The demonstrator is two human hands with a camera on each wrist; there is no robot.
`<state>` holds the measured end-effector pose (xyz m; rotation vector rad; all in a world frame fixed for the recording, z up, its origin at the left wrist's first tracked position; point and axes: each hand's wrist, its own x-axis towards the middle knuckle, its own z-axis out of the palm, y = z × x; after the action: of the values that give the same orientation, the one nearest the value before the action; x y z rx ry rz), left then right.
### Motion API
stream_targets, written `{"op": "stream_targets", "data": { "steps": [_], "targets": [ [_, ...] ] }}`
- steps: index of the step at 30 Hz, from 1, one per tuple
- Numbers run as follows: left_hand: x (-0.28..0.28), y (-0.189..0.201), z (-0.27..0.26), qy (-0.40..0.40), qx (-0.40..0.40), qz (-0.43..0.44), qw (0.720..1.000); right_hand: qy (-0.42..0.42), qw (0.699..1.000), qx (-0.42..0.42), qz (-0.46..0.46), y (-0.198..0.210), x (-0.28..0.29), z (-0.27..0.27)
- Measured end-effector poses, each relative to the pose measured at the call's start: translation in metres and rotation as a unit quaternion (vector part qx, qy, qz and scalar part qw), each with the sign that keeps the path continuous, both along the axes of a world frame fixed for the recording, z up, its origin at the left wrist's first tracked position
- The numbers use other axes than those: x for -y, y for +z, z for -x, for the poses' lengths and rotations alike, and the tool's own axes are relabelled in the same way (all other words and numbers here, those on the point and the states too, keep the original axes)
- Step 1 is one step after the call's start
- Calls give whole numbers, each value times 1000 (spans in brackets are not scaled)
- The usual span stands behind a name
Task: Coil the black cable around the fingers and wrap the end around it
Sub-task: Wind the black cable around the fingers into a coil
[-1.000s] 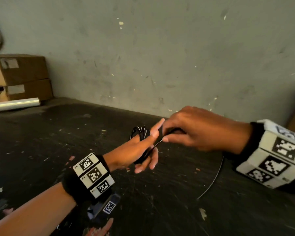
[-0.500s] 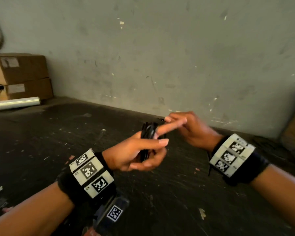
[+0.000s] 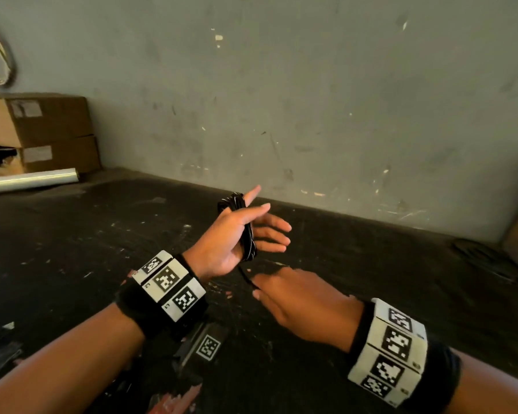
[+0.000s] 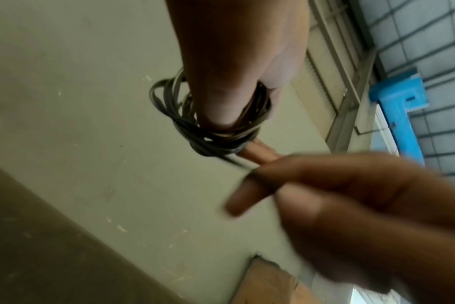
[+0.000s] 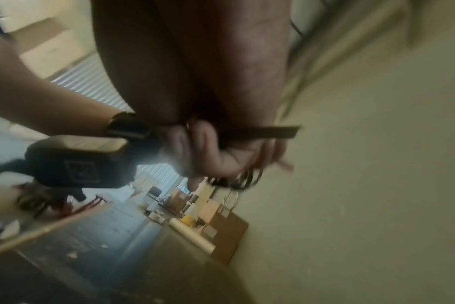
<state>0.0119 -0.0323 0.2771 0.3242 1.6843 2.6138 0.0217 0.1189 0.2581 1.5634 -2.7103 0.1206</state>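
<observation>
Left of centre in the head view, your left hand (image 3: 232, 234) is raised above the dark table (image 3: 72, 234), palm turned toward the right of the frame, fingers straight and fanned out. The black cable (image 3: 245, 228) sits coiled in several loops around those fingers, crossing the palm. From the coil's lower end a short tail drops to your right hand (image 3: 299, 306), lower right of centre, back of the hand up, where thumb and fingertips pinch the cable's end.

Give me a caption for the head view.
Black cable coiled around left hand; right hand pinches its loose end below.
</observation>
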Motion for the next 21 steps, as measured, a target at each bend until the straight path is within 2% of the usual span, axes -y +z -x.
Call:
{"op": "stream_targets", "data": {
  "steps": [3, 7, 12, 16, 19, 21],
  "targets": [
    [-2, -9, 0, 5, 31, 68, 997, 31, 992, -123, -6, 22, -8, -9],
    [-10, -20, -4, 4, 31, 176, 984, 52, 985, -166, -18, 47, -14, -10],
    [-19, -27, -15, -94, 46, 192, 976, 40, 991, -120, 40, 59, -20, 4],
    [-14, -39, -9, -230, 67, 126, 963, -7, 992, -84, 96, 45, -18, 18],
    [-8, -45, -9, -276, 86, 115, 950, 6, 988, -74, 133, 31, -17, 23],
    [-3, -48, -10, -295, 104, 101, 944, 28, 990, -37, 134, 23, -14, 29]
  ]
}}
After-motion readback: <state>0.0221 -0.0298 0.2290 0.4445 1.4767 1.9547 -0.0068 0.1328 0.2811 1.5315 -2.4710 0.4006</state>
